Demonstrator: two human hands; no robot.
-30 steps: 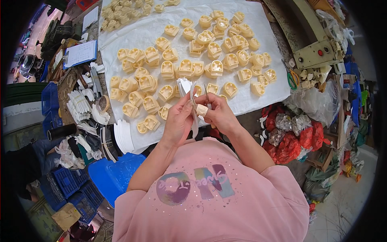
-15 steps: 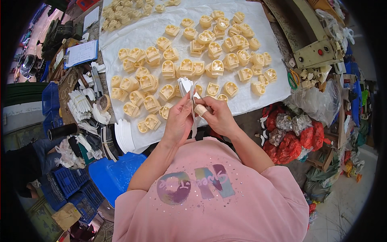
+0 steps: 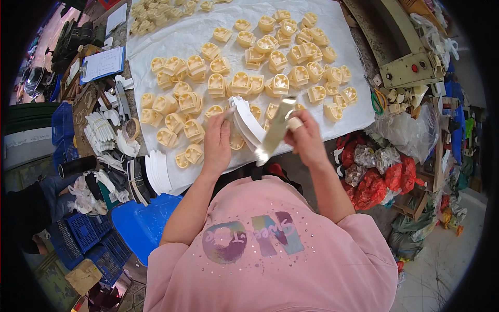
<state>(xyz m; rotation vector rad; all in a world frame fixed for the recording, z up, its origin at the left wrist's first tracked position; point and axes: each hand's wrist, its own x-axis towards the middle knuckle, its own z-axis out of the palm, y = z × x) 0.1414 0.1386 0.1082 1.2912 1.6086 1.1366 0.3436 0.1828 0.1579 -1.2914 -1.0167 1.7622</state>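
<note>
My left hand [image 3: 217, 141] grips a small stack of curved white strips [image 3: 248, 122] by its left side, just off the near edge of the covered table. Close by on the right, my right hand [image 3: 305, 137] is closed on a glossy grey-beige strip [image 3: 276, 131], smeared by motion and held at a slant across the right end of the white strips. One finger of that hand wears a pale wrap [image 3: 294, 124]. Beyond both hands, many cream D-shaped plastic pieces [image 3: 240, 83] lie on the white sheet [image 3: 208, 148].
More curved white strips [image 3: 157, 171] lie on the sheet's near left corner. Left of it are bundled white strips [image 3: 100, 130], a tape roll [image 3: 132, 130] and a blue clipboard [image 3: 104, 64]. A blue stool [image 3: 140, 223] stands below. Red plastic bags [image 3: 371, 190] sit at right, under a metal machine [image 3: 410, 70].
My hands, together before, have moved apart. The right hand has swung right with the glossy strip, and the white strips in the left hand now show their broad side.
</note>
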